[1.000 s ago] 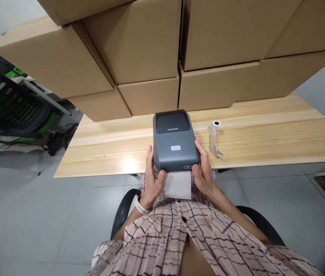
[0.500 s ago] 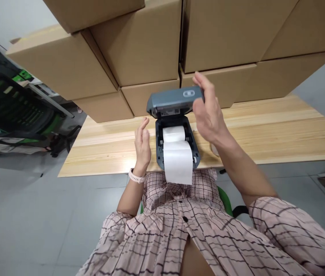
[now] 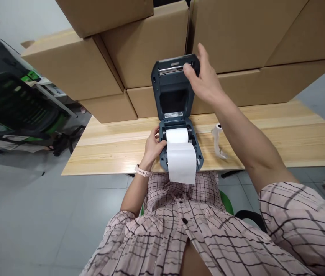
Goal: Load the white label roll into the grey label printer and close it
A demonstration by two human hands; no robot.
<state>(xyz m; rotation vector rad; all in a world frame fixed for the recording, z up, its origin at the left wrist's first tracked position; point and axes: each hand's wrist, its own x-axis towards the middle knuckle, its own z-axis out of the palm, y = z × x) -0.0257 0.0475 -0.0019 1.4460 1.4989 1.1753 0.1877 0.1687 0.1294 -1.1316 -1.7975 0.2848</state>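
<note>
A dark grey label printer (image 3: 163, 152) sits at the table's front edge with its lid (image 3: 175, 85) raised nearly upright. My right hand (image 3: 205, 78) grips the lid's upper right corner, thumb on the inner face and fingers behind. At the left side of the printer's base is my left hand (image 3: 153, 147), its thumb over the rim and its fingers along the outside. Inside the base lies a white paper roll (image 3: 177, 135). Its loose paper strip (image 3: 182, 163) runs over the front and hangs past the table edge.
Stacked cardboard boxes (image 3: 148, 50) stand close behind the printer. On the wooden table (image 3: 271, 142), a small white roll with a curled strip (image 3: 217, 140) lies right of the printer, near my right forearm. An office chair (image 3: 15, 103) is at the left.
The printer lid has swung up and back with my right hand on it, baring its inner face. My left hand has moved in from beside the printer onto its base.
</note>
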